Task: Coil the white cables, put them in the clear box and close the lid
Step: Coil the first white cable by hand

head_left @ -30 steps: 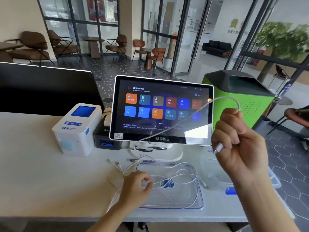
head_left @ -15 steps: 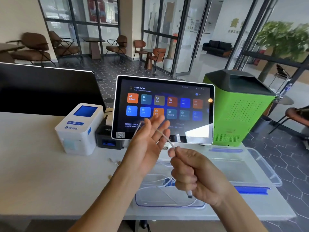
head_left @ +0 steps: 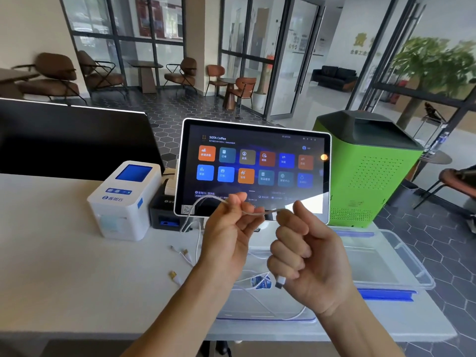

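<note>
Both hands are raised in front of the touchscreen with one white cable (head_left: 258,213) stretched between them. My left hand (head_left: 228,229) pinches the cable between thumb and fingertips; from there it loops left and hangs down toward the table. My right hand (head_left: 307,256) is curled round the other end, and the plug (head_left: 280,282) sticks out below the fist. More white cables (head_left: 260,282), one with a blue tag, lie tangled on the flat clear lid (head_left: 265,318) under my hands. The clear box (head_left: 386,256) stands open to the right, with a blue latch at its near rim.
A touchscreen terminal (head_left: 253,166) stands just behind my hands. Left of it are a black receipt printer (head_left: 164,213) and a white label printer (head_left: 126,199). A green machine (head_left: 365,173) stands behind the box. Loose gold-tipped plugs (head_left: 173,275) lie on the white table.
My right hand came down from the upper right to the centre, still holding the cable end. My left hand rose off the lid, and its spread fingers have closed on the cable.
</note>
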